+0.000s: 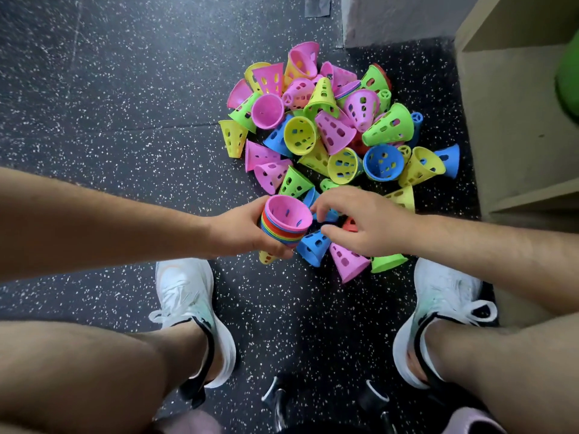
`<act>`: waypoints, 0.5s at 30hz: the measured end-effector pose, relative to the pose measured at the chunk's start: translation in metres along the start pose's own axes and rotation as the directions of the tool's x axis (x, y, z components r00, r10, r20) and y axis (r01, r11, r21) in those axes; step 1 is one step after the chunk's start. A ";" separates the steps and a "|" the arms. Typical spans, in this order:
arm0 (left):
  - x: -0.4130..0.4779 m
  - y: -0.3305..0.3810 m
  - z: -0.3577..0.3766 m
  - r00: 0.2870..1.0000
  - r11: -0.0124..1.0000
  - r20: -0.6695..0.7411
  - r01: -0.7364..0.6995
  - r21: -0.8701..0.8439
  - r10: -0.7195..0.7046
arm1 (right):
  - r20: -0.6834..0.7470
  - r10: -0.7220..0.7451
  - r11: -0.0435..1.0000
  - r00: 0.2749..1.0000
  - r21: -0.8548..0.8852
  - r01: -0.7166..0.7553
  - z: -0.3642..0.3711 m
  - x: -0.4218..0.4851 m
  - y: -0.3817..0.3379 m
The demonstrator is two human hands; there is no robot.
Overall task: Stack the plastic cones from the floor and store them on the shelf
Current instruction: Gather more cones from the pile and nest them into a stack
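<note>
Left hand [241,228] is gripping a nested stack of cones [283,227] at centre frame, with fingers and thumb wrapping around its side. The stack is tilting with its open end toward the camera; a pink cone is sitting on top and rainbow-coloured rims are showing below it. The stack is being held above the floor [125,89], at the near edge of the pile.

Right hand [360,223] is hovering just right of the stack with its fingers loosely bent and its thumb apart from them. Nothing is showing in its grip. Its fingertips are sitting close to the stack's rim, but whether they are touching it is unclear.

The loose pile of cones [329,136] is lying on the dark speckled floor, from centre to upper centre of the frame. It is a mix of pink, yellow, green and blue cones, with a few red bits peeking through. Most are lying on their sides and some are showing their open mouths.

A blue cone [313,247], a pink cone [346,264] and a green cone [387,261] are lying just below the hands. A yellow cone [266,256] is peeking out under the left hand.

The shelf [501,120] is standing at the right edge, beige, near the pile, with a blurry green object [568,79] sitting in it.

The person is crouching, with bare legs at the bottom of the frame and white shoes [188,296] planted on either side below the pile.
</note>
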State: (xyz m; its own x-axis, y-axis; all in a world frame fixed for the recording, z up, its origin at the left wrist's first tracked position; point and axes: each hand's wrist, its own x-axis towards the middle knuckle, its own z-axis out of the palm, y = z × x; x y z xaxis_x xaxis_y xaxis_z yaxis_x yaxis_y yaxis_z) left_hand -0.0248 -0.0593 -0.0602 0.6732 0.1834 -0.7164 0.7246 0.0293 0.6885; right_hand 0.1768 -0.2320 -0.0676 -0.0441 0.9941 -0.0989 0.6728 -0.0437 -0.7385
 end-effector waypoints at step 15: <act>0.004 0.006 0.033 0.985 0.992 0.172 0.005 0.129 -0.027 | 0.427 -0.001 0.916 0.904 -0.362 0.172 0.011 -0.065 0.048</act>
State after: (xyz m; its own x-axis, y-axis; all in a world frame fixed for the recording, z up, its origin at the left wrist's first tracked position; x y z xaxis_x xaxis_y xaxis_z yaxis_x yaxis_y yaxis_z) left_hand -0.0129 -0.0907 -0.0634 0.6686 0.0108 -0.7436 0.7408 -0.0971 0.6646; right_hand 0.2037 -0.2996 -0.1041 -0.3559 0.8566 -0.3736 0.8762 0.1669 -0.4521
